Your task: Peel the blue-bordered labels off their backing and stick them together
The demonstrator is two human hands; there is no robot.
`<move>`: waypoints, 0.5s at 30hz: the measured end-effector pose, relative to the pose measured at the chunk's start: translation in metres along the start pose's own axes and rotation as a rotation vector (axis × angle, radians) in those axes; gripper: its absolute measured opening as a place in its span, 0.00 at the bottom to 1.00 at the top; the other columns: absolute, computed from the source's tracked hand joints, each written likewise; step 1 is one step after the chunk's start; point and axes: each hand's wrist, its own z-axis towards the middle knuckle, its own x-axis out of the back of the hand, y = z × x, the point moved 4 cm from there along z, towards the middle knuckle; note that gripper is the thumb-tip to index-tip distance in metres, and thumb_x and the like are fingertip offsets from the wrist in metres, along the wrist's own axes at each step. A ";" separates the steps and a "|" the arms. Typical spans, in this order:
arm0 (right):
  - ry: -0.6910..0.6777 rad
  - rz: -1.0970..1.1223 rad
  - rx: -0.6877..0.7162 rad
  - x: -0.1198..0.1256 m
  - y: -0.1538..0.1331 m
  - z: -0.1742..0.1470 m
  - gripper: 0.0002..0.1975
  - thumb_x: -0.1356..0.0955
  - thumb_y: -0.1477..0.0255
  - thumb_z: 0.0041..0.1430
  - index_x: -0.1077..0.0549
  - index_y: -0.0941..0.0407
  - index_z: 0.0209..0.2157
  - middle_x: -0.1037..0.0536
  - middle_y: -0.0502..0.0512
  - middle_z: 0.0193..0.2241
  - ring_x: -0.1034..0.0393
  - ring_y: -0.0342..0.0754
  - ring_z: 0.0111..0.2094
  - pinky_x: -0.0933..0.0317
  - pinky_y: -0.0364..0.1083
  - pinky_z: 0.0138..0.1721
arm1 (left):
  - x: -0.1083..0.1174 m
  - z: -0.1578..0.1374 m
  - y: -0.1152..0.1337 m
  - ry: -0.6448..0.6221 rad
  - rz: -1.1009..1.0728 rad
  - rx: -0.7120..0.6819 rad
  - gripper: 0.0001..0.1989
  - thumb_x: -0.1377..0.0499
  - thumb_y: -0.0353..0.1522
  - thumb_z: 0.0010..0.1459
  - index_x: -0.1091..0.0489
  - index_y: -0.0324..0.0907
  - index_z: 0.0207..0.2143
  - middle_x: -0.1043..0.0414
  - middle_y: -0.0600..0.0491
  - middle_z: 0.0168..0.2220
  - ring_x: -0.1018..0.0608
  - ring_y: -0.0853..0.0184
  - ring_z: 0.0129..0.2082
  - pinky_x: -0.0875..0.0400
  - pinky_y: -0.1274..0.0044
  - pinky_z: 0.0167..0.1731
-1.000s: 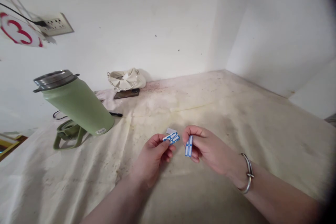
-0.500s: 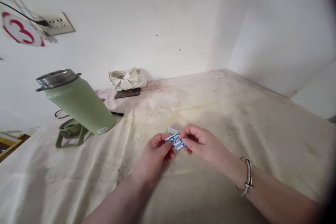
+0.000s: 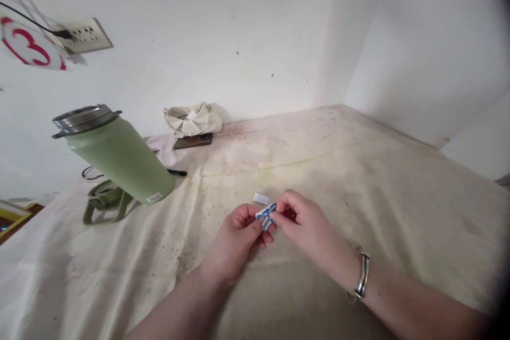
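Between my hands is a small label sticker sheet, white with blue-bordered boxes, bent across its middle. My left hand pinches its left side between thumb and fingers. At its right edge, my right hand has thumb and forefinger closed on the sheet; the fingertips partly cover it. A small white rectangular piece lies on the cloth just beyond my hands.
A green steel-rimmed bottle stands open at the left, its green lid beside it. Farther back are a phone, a white handbag with a beaded strap, and a black pen-like object. A wrinkled cloth covers the table.
The sticker sheet, flatter before, is now bent and turned more edge-on. My right hand has shifted slightly left and its wrist has turned; my left hand has barely moved.
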 end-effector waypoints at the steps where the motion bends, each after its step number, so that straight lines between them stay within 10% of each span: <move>1: 0.002 0.004 -0.006 0.000 0.000 0.000 0.08 0.35 0.73 0.53 0.41 0.53 0.24 0.31 0.47 0.22 0.36 0.43 0.24 0.44 0.42 0.25 | -0.001 0.000 0.000 -0.005 -0.008 -0.005 0.09 0.38 0.35 0.52 0.32 0.39 0.29 0.28 0.54 0.24 0.30 0.74 0.22 0.38 0.82 0.23; 15: 0.079 -0.191 0.055 0.006 -0.006 -0.002 0.07 0.36 0.72 0.55 0.40 0.53 0.25 0.30 0.48 0.22 0.39 0.43 0.22 0.47 0.42 0.23 | -0.005 -0.004 0.004 -0.100 -0.100 -0.020 0.06 0.39 0.33 0.54 0.31 0.39 0.33 0.27 0.51 0.28 0.26 0.70 0.28 0.35 0.78 0.29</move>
